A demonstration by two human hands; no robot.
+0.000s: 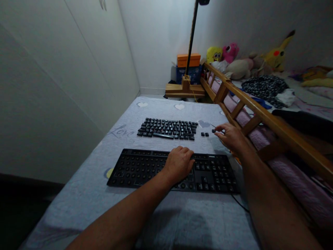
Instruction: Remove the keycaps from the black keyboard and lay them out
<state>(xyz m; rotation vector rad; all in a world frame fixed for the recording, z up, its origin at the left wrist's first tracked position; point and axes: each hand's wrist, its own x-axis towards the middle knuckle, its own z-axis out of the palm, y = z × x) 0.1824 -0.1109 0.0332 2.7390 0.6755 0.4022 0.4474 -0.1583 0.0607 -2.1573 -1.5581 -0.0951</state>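
A black keyboard (156,170) lies across the bed sheet, its left and middle sections stripped of keycaps, while the navigation and number keys at the right still carry theirs. My left hand (179,161) presses on the middle of it, fingers bent over the far edge. Beyond the keyboard, loose black keycaps (169,128) are laid out in rows like a key layout. To their right sit two single keycaps (204,134). My right hand (230,136) pinches a thin, wire-like tool (212,126), too small to make out fully. Another black keycap (213,131) is at its fingertips.
A wooden bed rail (249,107) runs close along my right arm, with plush toys (241,67) and cloth beyond it. A wooden stand (185,90) with a pole and boxes is behind the bed's far edge. White cupboard doors (65,86) rise on the left.
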